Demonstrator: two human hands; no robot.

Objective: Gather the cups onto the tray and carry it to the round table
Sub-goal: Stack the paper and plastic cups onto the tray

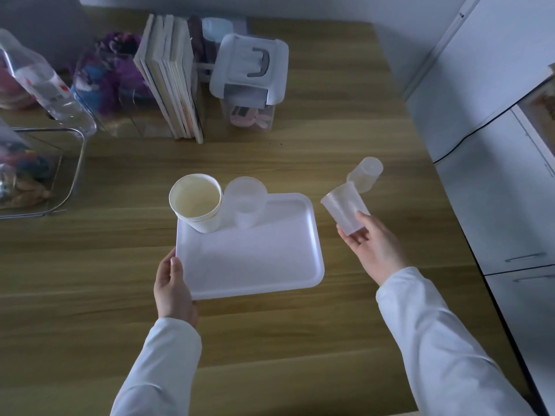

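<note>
A white rectangular tray (261,265) lies on the wooden table. At its far left corner stands a white paper cup (196,205), and a clear plastic cup (246,202) stands right beside it. My left hand (172,285) grips the tray's near left edge. To the right of the tray, my right hand (374,246) holds a second clear plastic cup (344,210) tilted in the air. Behind it, a third clear cup (365,174) sits on the table, off the tray.
A row of upright books (171,76), a lidded white container (250,70), a clear bag of purple items (111,70), a plastic bottle (45,82) and a clear bin (36,172) crowd the table's back and left. White cabinets (495,145) stand to the right.
</note>
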